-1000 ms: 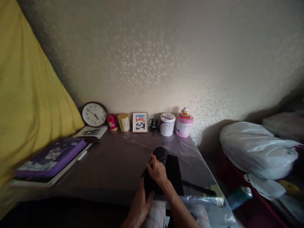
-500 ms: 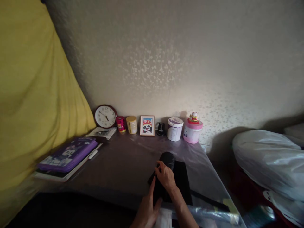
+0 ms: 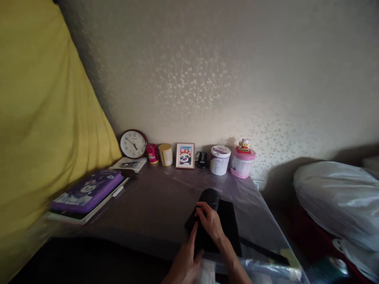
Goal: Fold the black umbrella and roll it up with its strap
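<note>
A black cloth-like item (image 3: 229, 225) lies on the table near its front edge, with a rounded black bulge (image 3: 211, 197) at its far end. My right hand (image 3: 209, 220) is over the item, its fingers bent and pinched together on something I cannot make out. Just below and to the left, my left hand (image 3: 188, 256) rests at the item's near side, index finger stretched forward and thumb apart. A black strap (image 3: 263, 251) runs right from the item. Something white (image 3: 207, 272) shows beneath my wrists.
Along the wall stand a clock (image 3: 133, 144), a red can (image 3: 152, 154), a yellow-lidded can (image 3: 166, 155), a framed panda picture (image 3: 185, 156), a white tub (image 3: 220, 161) and a pink tub (image 3: 242, 163). A purple case (image 3: 89, 191) lies left. A white bag (image 3: 337, 201) bulges at right.
The view has shifted slightly, so the scene sits a little further right. Both hands keep nearly the same places on the black item.
</note>
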Available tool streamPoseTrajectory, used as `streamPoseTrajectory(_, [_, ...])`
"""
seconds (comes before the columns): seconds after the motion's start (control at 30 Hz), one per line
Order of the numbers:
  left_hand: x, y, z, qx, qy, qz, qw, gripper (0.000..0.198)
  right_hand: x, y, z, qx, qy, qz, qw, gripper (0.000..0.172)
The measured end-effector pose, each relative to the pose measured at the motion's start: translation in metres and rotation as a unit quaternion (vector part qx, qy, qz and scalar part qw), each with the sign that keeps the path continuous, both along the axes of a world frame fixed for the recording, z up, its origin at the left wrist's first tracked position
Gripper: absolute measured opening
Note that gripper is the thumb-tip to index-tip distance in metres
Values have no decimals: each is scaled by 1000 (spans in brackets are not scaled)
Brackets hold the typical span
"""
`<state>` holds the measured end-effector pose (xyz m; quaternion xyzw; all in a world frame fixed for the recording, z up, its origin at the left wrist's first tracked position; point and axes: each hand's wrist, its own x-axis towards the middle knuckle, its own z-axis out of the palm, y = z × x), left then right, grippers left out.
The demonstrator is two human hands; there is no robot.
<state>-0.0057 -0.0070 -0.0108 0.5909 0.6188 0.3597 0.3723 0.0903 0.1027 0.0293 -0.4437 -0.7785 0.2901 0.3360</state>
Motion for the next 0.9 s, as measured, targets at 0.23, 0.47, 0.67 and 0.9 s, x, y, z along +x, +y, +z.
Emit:
streamPoseTrajectory(0.23, [1,-3,-3,-18,20,10,1000,68,37,-20,-3,131,14,80,988,24])
streamPoseTrajectory(0.47, [1,-3,-4,-2,16,-2,1000,69,32,41,-19,216,-101,65,969,29])
streamPoseTrajectory(0.67, [1,-2,-6,-19,30,0,999,69,39,49,-14,241,-73,-27,967,29])
streamPoseTrajectory(0.9, [-1,-1,-16,-1,11,6,1000,68,42,51,-24,203,-124,-12,971,33])
